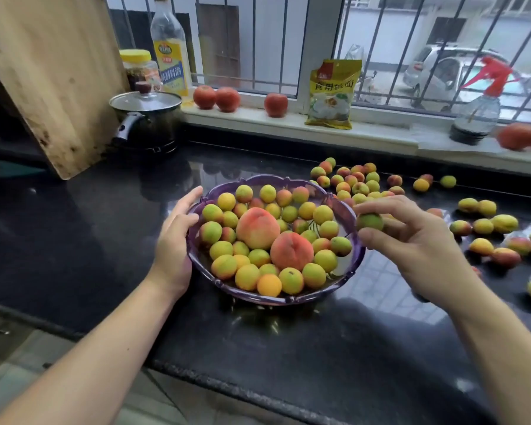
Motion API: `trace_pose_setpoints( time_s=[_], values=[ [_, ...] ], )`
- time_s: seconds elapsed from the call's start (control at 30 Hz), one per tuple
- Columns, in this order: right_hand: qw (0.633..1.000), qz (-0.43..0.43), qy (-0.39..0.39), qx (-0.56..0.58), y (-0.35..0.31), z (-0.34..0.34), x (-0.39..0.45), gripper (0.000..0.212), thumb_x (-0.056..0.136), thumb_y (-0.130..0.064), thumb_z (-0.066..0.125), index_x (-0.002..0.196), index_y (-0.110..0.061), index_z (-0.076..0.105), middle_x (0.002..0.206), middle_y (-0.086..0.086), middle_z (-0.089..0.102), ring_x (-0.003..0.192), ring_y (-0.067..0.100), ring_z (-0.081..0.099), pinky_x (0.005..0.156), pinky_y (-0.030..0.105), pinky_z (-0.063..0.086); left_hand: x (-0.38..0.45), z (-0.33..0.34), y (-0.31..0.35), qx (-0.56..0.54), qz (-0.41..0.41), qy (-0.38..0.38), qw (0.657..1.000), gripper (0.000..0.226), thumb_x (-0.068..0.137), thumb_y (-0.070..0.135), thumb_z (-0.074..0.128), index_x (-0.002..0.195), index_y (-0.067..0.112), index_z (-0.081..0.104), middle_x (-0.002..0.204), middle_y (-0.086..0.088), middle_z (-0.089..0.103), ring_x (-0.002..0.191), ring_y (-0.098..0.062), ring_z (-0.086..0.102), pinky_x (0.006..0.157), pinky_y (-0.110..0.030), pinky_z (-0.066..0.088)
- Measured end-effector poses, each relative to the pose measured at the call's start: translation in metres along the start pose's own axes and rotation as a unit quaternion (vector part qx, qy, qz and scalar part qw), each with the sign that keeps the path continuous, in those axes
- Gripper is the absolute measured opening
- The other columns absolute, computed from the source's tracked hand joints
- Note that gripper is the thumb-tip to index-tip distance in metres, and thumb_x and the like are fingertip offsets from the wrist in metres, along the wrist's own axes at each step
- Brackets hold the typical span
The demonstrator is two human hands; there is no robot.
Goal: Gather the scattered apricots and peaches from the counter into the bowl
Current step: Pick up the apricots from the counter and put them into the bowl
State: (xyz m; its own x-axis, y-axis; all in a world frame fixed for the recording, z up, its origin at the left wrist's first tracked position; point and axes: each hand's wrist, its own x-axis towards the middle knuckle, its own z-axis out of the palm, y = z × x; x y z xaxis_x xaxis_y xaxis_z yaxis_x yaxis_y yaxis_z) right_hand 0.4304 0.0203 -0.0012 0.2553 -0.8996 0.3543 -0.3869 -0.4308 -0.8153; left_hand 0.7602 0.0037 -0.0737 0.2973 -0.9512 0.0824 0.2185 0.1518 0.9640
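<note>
My left hand [178, 237] rests against the near-left rim of the scalloped purple glass bowl [354, 262], fingers fairly straight along its edge, gripping nothing. My right hand [417, 237] hovers at the bowl's right rim, thumb and fingertips pinched around one small green apricot [370, 221]. The bowl sits on the glossy black stone counter [288, 348] and is heaped with small yellow-green and orange apricots, with two large pink-orange peaches [258, 228] lying on top near the middle. Beyond my right hand, many more loose apricots [350, 179] lie scattered across the counter, in a dense cluster just behind the bowl and spread out to the right. Farther back on the left stands a black pot with a glass lid [146, 118], and red tomatoes [216, 98] sit on the white windowsill [380, 130].
</note>
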Motion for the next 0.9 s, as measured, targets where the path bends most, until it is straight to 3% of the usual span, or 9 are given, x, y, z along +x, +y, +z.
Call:
trace_pose_setpoints(
  time_s=[0.1,0.2,0.3,0.43,0.53,0.63,0.7,0.8,0.9],
  values=[
    [0.968,-0.019,-0.149,-0.202,-0.030,-0.002,0.013,0.029,0.090,-0.038,0.064,0.116,-0.051,0.064,0.116,-0.026,0.050,0.108,0.001,0.053,0.087,0.020,0.046,0.004,-0.002,0.001,-0.010,-0.003,-0.003,1.000,0.050,0.090,0.030,0.048,0.137,0.026,0.064,0.144,-0.008,0.065,0.133,-0.024,0.063,0.116,-0.051,0.046],
    [0.877,-0.039,-0.272,-0.393,-0.050,0.006,0.022,0.031,0.101,-0.037,0.052,0.127,-0.053,0.058,0.113,-0.025,0.042,0.104,0.000,0.046,0.081,0.017,0.038,0.007,-0.001,0.001,-0.021,-0.002,0.010,1.000,0.054,0.089,0.030,0.046,0.139,0.020,0.063,0.139,-0.009,0.069,0.127,-0.023,0.067,0.106,-0.043,0.053],
    [0.827,-0.059,-0.290,-0.478,-0.062,0.017,0.028,0.030,0.099,-0.038,0.058,0.128,-0.047,0.055,0.107,-0.023,0.042,0.098,0.004,0.047,0.069,0.015,0.036,0.005,0.001,0.003,-0.001,0.007,0.029,1.000,0.052,0.083,0.026,0.047,0.131,0.020,0.068,0.128,0.001,0.074,0.120,-0.017,0.070,0.097,-0.034,0.056],
    [0.788,-0.041,-0.299,-0.536,-0.068,0.023,0.033,0.021,0.093,-0.037,0.067,0.112,-0.035,0.057,0.099,-0.017,0.052,0.092,0.006,0.050,0.058,0.013,0.030,0.005,0.003,0.003,0.006,0.023,0.038,0.999,0.059,0.078,0.022,0.046,0.131,0.014,0.068,0.102,0.006,0.077,0.092,-0.005,0.074,0.077,-0.023,0.058],
    [0.778,-0.030,-0.301,-0.551,-0.067,0.030,0.036,0.019,0.092,-0.030,0.069,0.106,-0.032,0.057,0.099,-0.014,0.052,0.094,0.010,0.051,0.058,0.014,0.030,0.003,0.003,0.005,0.007,0.034,0.027,0.999,0.063,0.077,0.022,0.043,0.136,0.013,0.066,0.112,0.000,0.070,0.091,0.000,0.071,0.078,-0.020,0.056],
    [0.792,-0.007,-0.300,-0.532,-0.065,0.028,0.037,0.023,0.091,-0.032,0.070,0.111,-0.033,0.059,0.101,-0.014,0.054,0.094,0.009,0.053,0.061,0.013,0.033,0.000,0.004,0.006,0.013,0.037,0.006,0.999,0.065,0.079,0.022,0.041,0.140,0.017,0.063,0.128,0.001,0.069,0.109,0.002,0.069,0.087,-0.017,0.055],
    [0.846,0.010,-0.242,-0.476,-0.061,0.016,0.030,0.022,0.092,-0.038,0.069,0.112,-0.035,0.061,0.097,-0.017,0.055,0.090,0.003,0.053,0.066,0.014,0.037,-0.001,0.002,0.007,0.022,0.041,-0.007,0.999,0.066,0.081,0.022,0.039,0.144,0.021,0.060,0.142,0.001,0.064,0.128,-0.004,0.062,0.106,-0.025,0.051],
    [0.931,0.016,0.027,-0.364,-0.041,-0.008,0.009,0.007,0.094,-0.025,0.067,0.101,-0.025,0.068,0.091,-0.012,0.060,0.084,0.007,0.058,0.069,0.021,0.047,-0.009,0.002,0.008,0.067,0.082,-0.013,0.994,0.065,0.088,0.023,0.035,0.151,0.024,0.053,0.151,0.007,0.058,0.138,0.000,0.053,0.119,-0.029,0.041],
    [0.907,0.051,0.229,-0.349,0.002,-0.018,-0.021,0.010,0.094,-0.011,0.063,0.098,-0.012,0.071,0.094,0.003,0.066,0.084,0.020,0.061,0.077,0.035,0.050,-0.024,0.010,0.006,0.098,0.118,0.012,0.988,0.063,0.092,0.021,0.033,0.151,0.031,0.053,0.151,0.013,0.055,0.141,0.003,0.049,0.122,-0.031,0.038]
  ],
)
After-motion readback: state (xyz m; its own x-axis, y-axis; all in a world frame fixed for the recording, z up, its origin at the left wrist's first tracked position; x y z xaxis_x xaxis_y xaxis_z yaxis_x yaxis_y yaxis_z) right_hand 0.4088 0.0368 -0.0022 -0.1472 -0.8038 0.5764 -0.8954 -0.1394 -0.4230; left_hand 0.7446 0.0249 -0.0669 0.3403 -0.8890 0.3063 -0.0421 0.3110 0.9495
